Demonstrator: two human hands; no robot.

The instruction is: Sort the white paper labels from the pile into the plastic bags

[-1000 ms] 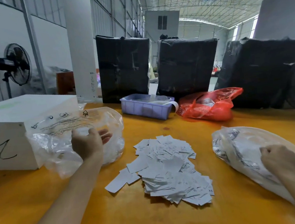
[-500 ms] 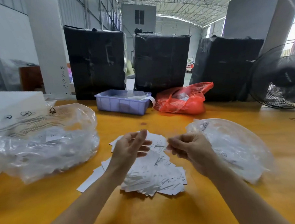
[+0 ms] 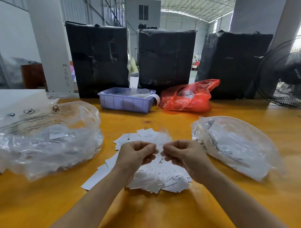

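Currently I read this as the picking step: both hands are over the pile of labels [image 3: 151, 175] at the middle of the worktop [image 3: 172, 220], fetching the next ones. Going left to right, the left plastic bag [image 3: 45, 138] shows a label marked XXL inside and printed warning symbols on its film. My left hand [image 3: 135, 155] is curled, its grip apparently pinching a label; the right hand [image 3: 183, 154] looks the same, though blur hides the paper. Pile labels read XL and XS. The right plastic bag [image 3: 238, 146] carries unreadable print. Next, I judge, read each size and choose the matching bag.
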